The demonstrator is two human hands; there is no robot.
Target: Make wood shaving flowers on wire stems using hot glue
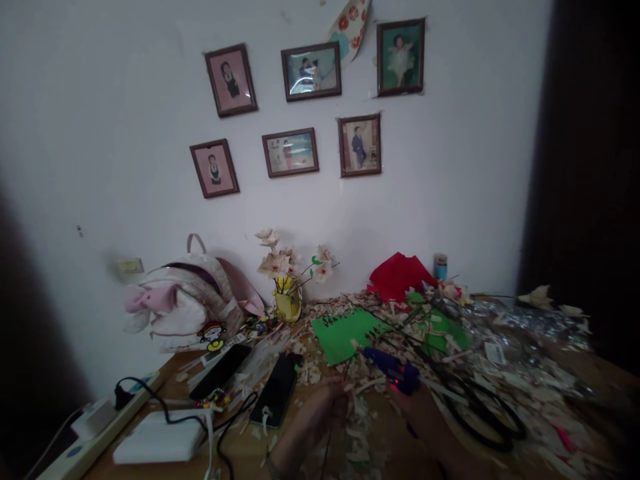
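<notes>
My right hand (413,407) grips a blue hot glue gun (393,370) with a small red light glowing on its body. Its nozzle points up and left, over the near edge of a green sheet (340,333) with a row of small dark shapes along it. Left of the gun, my left hand (327,403) is closed in a pinch on a thin dark stem (327,447), which runs down below the fingers. Whatever sits at the stem's upper end is too small and dim to make out. Pale scraps lie under both hands.
Several pale flowers (277,263) stand in a yellow pot (289,303) by the wall. Two phones, one dark phone (277,390) nearest, a white box (160,437), a power strip (100,440) and a backpack (195,300) are left. Right lie red material (400,277), clear plastic (520,353) and a black cable (500,443).
</notes>
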